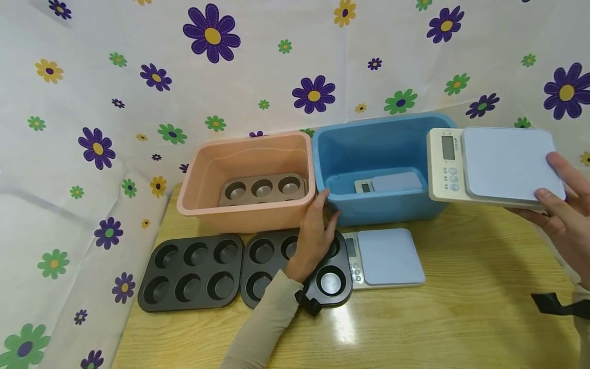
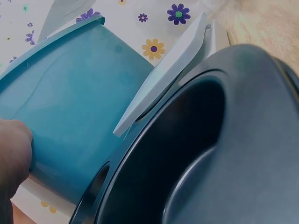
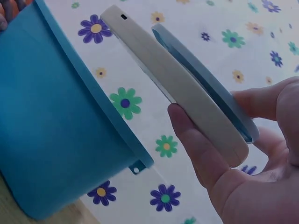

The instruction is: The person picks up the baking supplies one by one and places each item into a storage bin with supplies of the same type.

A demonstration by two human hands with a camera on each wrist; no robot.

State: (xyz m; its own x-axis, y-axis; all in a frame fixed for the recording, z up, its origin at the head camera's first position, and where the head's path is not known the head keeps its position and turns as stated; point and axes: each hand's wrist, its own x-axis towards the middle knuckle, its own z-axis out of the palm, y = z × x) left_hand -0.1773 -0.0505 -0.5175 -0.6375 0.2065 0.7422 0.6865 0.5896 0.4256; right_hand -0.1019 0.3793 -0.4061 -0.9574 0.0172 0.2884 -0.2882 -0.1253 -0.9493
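My right hand [image 1: 571, 223] grips a white kitchen scale [image 1: 507, 161] by its right end, raised beside the right end of the blue bin [image 1: 382, 207]. In the right wrist view, fingers are under the scale's body [image 3: 187, 93] and others on its platform edge. My left hand [image 1: 313, 238] holds the blue bin's near left corner, its thumb against the front wall [image 2: 79, 126]. Inside the blue bin lies another scale [image 1: 396, 181]. A third scale [image 1: 392, 256] rests on the table before it, next to a dark muffin pan [image 1: 265, 269] that my left forearm crosses.
A peach bin [image 1: 253, 220] stands left of the blue one, with a brown muffin pan [image 1: 249, 190] inside. Another dark muffin pan [image 1: 191, 271] lies on the wooden table [image 1: 438, 328] at left. A flowered cloth [image 1: 258, 66] hangs behind.
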